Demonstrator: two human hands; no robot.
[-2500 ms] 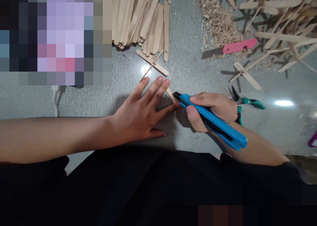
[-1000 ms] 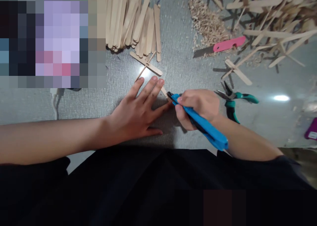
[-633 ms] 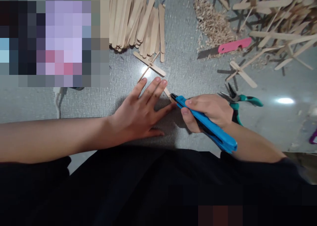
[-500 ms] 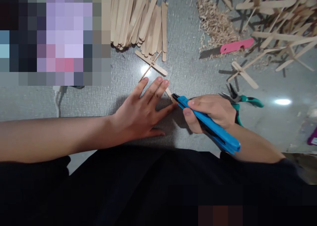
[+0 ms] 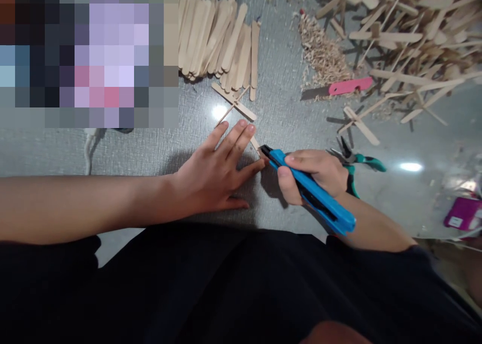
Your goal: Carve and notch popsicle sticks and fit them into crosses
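My left hand (image 5: 222, 168) lies flat on the table with its fingers spread. It rests over a thin wooden stick (image 5: 254, 142), part of which shows beside the fingertips; the rest is hidden. My right hand (image 5: 314, 173) is closed around a blue utility knife (image 5: 312, 186), held slanting with its black nose against the stick near my left fingers. The blade itself is too small to make out. Just beyond my left fingertips lies a crossed wooden piece (image 5: 244, 110), a flat craft stick with a thin stick through it.
Many craft sticks (image 5: 205, 37) lie in a row at the back. Wood shavings (image 5: 326, 52) are heaped beside a pink-handled blade (image 5: 350, 86). Crossed wooden pieces (image 5: 414, 37) pile up at back right. Green-handled pliers (image 5: 367, 160) lie beyond my right hand, a purple object (image 5: 462, 213) far right.
The view has shifted slightly, bringing more of the purple object into sight. Both hands keep nearly the same places, with the knife's nose still at the stick.
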